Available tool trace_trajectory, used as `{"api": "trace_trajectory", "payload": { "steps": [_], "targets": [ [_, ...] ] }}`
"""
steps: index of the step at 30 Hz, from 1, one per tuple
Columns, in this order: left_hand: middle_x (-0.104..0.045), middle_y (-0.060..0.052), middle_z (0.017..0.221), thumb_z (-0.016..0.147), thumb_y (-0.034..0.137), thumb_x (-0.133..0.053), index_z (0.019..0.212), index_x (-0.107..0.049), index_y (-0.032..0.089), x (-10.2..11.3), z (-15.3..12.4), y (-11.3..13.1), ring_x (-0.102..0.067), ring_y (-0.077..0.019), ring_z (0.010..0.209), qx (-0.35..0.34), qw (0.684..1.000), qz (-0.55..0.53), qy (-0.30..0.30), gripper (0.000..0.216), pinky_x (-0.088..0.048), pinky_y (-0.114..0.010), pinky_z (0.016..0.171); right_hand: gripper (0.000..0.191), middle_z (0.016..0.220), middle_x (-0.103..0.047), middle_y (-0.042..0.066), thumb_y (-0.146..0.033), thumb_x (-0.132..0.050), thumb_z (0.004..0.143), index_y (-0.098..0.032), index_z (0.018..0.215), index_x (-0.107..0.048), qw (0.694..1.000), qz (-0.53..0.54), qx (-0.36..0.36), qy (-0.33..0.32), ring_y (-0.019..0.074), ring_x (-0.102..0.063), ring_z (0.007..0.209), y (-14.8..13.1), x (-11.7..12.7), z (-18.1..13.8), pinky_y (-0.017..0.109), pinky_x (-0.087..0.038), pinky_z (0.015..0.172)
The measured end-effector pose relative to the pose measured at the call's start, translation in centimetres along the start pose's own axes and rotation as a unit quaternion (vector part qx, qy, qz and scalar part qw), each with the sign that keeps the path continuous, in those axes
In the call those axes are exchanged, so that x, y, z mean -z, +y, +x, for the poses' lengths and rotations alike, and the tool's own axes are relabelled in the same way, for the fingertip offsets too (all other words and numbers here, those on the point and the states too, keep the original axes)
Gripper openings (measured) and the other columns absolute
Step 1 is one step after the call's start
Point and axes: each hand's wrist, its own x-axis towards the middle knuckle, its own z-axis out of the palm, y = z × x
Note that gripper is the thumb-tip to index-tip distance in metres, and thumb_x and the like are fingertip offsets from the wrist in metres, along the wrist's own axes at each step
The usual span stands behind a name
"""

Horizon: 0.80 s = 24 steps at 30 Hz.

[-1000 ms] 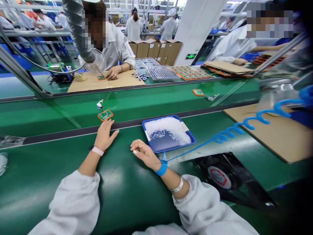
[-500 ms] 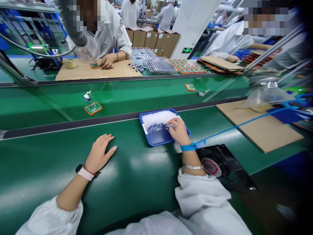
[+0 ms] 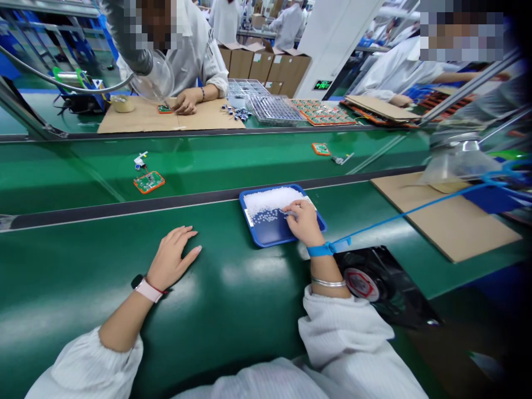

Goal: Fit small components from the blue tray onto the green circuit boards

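Observation:
My right hand [image 3: 305, 223] reaches into a blue tray [image 3: 272, 239] from its right side, fingers curled together at the small white pieces [image 3: 272, 200]. What the fingertips hold, if anything, is too small to make out. The white pieces are heaped along the tray's far side, with loose ones scattered toward the middle. My left hand [image 3: 169, 259] lies open on the green tabletop [image 3: 233, 299], left of the tray, fingers stretched out and holding nothing. A blue wrist strap [image 3: 320, 250] with a cord is on my right wrist.
Beyond the tray, a green belt carries a circuit board in an orange frame [image 3: 149, 182] and another board [image 3: 321, 148]. A black fan unit [image 3: 382, 282] sits beside my right forearm; cardboard [image 3: 449, 221] lies farther right. Across the belt, a co-worker's hand [image 3: 187, 101] is by a board.
Both boards on the belt have shifted left relative to the table. My right hand stays at the white pieces, and my left hand still rests on the tabletop. The view has turned slightly.

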Motion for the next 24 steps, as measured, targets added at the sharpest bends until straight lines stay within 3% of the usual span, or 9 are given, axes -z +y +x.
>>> {"api": "trace_trajectory", "payload": {
  "steps": [24],
  "targets": [
    [-0.052, -0.009, 0.126, 0.088, 0.043, -0.043, 0.112, -0.054, 0.022, 0.05, -0.02, 0.02, -0.043, -0.0264, 0.12, -0.001, 1.0, 0.004, -0.002, 0.033, -0.036, -0.045, 0.098, 0.027, 0.085, -0.055, 0.009, -0.007, -0.043, 0.065, -0.017, 0.073, -0.066, 1.0, 0.022, -0.006, -0.014, 0.024, -0.051, 0.086, 0.38, -0.25, -0.04, 0.041, -0.041, 0.081]
  ]
}}
